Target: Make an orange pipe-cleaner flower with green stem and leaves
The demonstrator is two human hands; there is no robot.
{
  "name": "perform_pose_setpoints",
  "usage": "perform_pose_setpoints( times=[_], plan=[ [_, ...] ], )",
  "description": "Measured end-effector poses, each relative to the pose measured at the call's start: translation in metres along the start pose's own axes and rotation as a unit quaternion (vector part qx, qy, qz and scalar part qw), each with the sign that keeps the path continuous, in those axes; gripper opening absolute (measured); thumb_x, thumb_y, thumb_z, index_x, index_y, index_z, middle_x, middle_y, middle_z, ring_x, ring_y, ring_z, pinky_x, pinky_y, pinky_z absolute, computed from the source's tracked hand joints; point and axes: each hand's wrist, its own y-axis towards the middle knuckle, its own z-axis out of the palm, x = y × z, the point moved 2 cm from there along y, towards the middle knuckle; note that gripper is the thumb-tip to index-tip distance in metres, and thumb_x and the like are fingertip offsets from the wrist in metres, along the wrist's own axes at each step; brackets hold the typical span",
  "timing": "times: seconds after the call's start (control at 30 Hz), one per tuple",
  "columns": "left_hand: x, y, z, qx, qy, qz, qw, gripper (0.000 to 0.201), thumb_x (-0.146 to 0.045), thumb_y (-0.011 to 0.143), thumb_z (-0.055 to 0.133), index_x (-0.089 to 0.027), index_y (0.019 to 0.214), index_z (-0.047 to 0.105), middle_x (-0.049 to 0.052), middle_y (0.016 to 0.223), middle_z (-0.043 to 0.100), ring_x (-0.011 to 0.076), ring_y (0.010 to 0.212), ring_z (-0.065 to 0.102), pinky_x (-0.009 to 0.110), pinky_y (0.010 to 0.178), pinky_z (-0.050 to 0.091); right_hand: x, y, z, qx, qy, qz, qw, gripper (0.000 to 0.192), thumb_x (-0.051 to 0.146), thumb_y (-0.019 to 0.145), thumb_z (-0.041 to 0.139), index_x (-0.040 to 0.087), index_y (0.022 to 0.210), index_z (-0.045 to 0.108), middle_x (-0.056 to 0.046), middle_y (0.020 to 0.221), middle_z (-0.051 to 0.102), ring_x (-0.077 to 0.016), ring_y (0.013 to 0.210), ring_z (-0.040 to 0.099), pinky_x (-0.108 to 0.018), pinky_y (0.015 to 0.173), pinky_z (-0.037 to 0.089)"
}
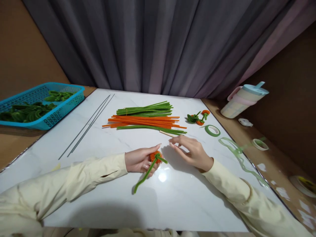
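The left hand (139, 160) is closed around a small orange bundle (155, 156) just below the centre of the frame, fingers wrapped over it. A green pipe cleaner (145, 175) is twisted round the bundle; its long axis runs diagonally, from a short end at the right of the bundle down to the lower left, where its free tip points toward the bottom edge. That tail hangs below the left hand, lying on the white table (118, 204).

The right hand (191, 151) sits just right of the bundle, apart from it, fingers loosely spread and holding nothing, fingertips pointing left toward the left hand.

Above the hands, in the middle of the frame, lie a pile of green and orange pipe cleaners (145, 119), lengthwise left to right. A roll of green tape (212, 130) lies to their right, and a blue basket (49, 108) stands at the upper left.
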Motion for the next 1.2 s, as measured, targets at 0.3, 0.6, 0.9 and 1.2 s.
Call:
perform_pose_setpoints(
  times=[0.3, 0.6, 0.9, 1.2],
  plan=[
    [-0.001, 0.001, 0.001, 0.015, 0.083, 0.108, 0.991, 0.027, -0.04, 0.079, 0.059, -0.015, 0.085, 0.053, 0.002, 0.064, 0.057, 0.0082, 0.045, 0.043, 0.024, 0.047, 0.04, -0.03, 0.0, 0.009, 0.13, -0.15, 0.05, 0.979, 0.028, 0.014, 0.082, 0.042, 0.014, 0.109, 0.051, -0.014, 0.105, 0.057, -0.0248, 0.096, 0.051, -0.039, 0.081, 0.043],
    [-0.003, -0.003, 0.002, -0.044, 0.152, 0.187, 0.97, 0.034, -0.039, 0.072, 0.068, -0.014, 0.087, 0.051, 0.006, 0.076, 0.063, 0.0075, 0.053, 0.052, 0.024, 0.057, 0.043, -0.024, -0.001, 0.005, 0.21, -0.178, 0.163, 0.948, 0.046, 0.012, 0.08, 0.039, 0.014, 0.126, 0.037, -0.009, 0.095, 0.061, -0.0172, 0.066, 0.056, -0.025, 0.056, 0.037],
    [-0.003, -0.008, 0.008, -0.136, 0.272, 0.295, 0.906, 0.036, -0.025, 0.065, 0.074, -0.018, 0.082, 0.044, 0.0, 0.076, 0.061, 0.0094, 0.055, 0.058, 0.025, 0.056, 0.048, -0.025, -0.001, -0.011, 0.221, 0.003, 0.264, 0.939, 0.054, 0.009, 0.069, 0.052, 0.014, 0.121, 0.04, -0.001, 0.071, 0.062, -0.0122, 0.054, 0.053, -0.021, 0.051, 0.04],
    [-0.001, -0.008, 0.009, -0.132, 0.292, 0.3, 0.899, 0.03, -0.032, 0.068, 0.071, -0.015, 0.08, 0.049, -0.003, 0.065, 0.055, 0.0098, 0.049, 0.057, 0.024, 0.049, 0.048, 0.003, 0.008, -0.039, 0.226, 0.364, 0.308, 0.85, 0.056, 0.011, 0.077, 0.043, 0.024, 0.13, 0.034, 0.002, 0.072, 0.057, -0.0065, 0.041, 0.048, -0.018, 0.039, 0.043]
  ],
)
